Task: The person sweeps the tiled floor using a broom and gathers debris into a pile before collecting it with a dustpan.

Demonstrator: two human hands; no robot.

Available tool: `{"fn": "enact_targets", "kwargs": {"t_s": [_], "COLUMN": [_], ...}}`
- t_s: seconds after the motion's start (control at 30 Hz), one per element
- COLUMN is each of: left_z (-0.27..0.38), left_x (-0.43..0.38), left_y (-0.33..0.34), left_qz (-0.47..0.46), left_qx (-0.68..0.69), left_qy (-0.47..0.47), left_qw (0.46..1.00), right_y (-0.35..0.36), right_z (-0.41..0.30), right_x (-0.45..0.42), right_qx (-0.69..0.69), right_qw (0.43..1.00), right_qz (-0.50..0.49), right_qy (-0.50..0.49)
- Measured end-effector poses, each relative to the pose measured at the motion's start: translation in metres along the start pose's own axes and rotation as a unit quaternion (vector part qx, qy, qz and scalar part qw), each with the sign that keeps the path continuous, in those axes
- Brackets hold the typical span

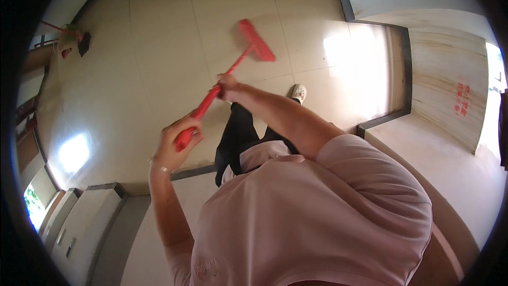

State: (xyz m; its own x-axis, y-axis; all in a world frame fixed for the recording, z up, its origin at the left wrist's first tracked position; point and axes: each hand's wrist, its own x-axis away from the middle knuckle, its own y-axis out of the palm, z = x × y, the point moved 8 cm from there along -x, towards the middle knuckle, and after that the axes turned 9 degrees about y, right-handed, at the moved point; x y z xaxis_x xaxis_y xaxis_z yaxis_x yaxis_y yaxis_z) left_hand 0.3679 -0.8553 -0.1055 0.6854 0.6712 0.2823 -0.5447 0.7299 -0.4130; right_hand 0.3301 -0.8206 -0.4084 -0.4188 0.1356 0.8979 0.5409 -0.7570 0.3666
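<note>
Both my hands grip a red long-handled floor broom (206, 103) that slants away from me over the floor. My left hand (178, 137) wraps the top end of the handle, near its tip. Lower on the shaft, my right hand (228, 87) is closed around the red pole. The wide red broom head (257, 42) is down at the pale tiled floor (166, 36), ahead of my feet; its bristle edge is blurred. One light clog-type shoe (299, 93) shows beyond my right forearm.
At the far left, a dark broom head (84, 44) and other cleaning things stand by the wall. A recess with a dark skirting edge (407, 70) and a marbled panel (444, 87) bearing red writing are on the right. A wall corner with dark skirting (119, 191) is at lower left.
</note>
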Motion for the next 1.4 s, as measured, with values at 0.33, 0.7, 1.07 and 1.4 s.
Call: {"fn": "enact_targets", "kwargs": {"t_s": [0.33,0.7,1.07,1.4], "left_z": [-0.01,-0.036,-0.047,-0.104], "left_x": [0.005,-0.099,-0.146,-0.126], "left_y": [-0.098,0.095,0.092,-0.134], "left_qz": [0.006,-0.299,-0.437,-0.319], "left_qx": [0.032,0.091,0.038,-0.057], "left_qy": [0.002,0.104,0.137,0.069], "left_qw": [0.999,0.944,0.888,0.944], "right_y": [0.09,-0.181,-0.122,0.1], "right_z": [-0.004,-0.068,-0.058,-0.1], "right_x": [0.046,0.045,0.04,-0.069], "right_qx": [0.121,-0.104,-0.211,-0.014], "right_qw": [0.991,0.962,0.975,0.963], "right_qz": [-0.008,0.192,0.051,0.123], "right_qy": [-0.061,-0.162,-0.056,-0.237]}}
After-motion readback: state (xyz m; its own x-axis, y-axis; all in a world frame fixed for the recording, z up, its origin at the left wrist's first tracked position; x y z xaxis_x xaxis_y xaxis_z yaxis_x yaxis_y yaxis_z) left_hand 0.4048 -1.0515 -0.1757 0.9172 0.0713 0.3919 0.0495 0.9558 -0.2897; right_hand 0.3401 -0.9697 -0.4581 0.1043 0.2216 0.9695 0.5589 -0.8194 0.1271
